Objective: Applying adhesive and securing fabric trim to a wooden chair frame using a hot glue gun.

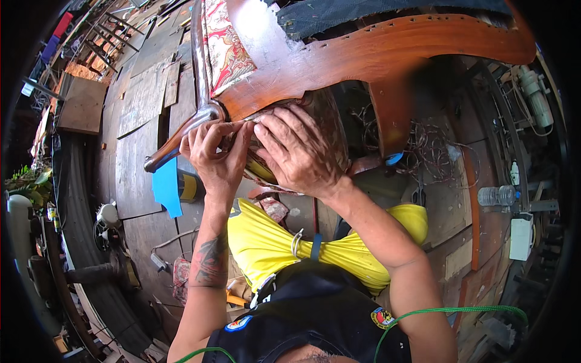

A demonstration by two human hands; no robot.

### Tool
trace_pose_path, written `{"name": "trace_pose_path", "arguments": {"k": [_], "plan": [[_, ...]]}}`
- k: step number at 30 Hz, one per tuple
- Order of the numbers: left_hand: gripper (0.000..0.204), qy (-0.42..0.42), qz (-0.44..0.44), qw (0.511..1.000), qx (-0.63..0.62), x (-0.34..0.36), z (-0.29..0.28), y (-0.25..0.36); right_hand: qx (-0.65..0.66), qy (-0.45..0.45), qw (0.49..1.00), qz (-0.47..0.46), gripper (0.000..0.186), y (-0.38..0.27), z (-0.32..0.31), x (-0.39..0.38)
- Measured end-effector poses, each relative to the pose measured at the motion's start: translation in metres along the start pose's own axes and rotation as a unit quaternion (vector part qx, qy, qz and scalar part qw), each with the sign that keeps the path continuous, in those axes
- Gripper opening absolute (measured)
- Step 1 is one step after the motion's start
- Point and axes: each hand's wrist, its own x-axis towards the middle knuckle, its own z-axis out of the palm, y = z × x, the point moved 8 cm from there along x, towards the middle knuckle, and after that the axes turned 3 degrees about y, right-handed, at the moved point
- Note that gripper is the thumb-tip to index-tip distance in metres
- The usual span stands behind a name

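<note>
A polished wooden chair frame (375,51) lies across the top, a row of dark holes along one curved rail. Red, gold and white patterned fabric (225,51) covers a part beside a pale bare patch. Just below the near rail, at the joint with a turned wooden leg (184,133), my left hand (212,154) pinches with thumb and forefinger. What sits between those fingertips is too small to make out. My right hand (296,145) rests with fingers stretched over the upholstered part under the rail, its fingertips close to the left hand's pinch.
Blue sheet material (167,187) and a dark yellow-marked can stand left of my knees. Tangled cord or strips (433,151) lie on the plank floor at right, near scissors (418,195). A clear plastic bottle (497,195) sits farther right. A green cord (460,310) crosses my right arm.
</note>
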Motion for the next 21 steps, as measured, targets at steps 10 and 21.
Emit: {"name": "trace_pose_path", "arguments": {"k": [10, 21], "plan": [[0.021, -0.019, -0.021, 1.000, -0.009, -0.002, 0.008, 0.001, 0.017, 0.030, 0.999, 0.037, 0.049, 0.013, -0.003, -0.030], [0.018, -0.001, -0.043, 0.999, -0.013, -0.007, 0.007, -0.002, 0.024, 0.029, 0.998, 0.059, 0.049, 0.017, -0.007, -0.026]]}}
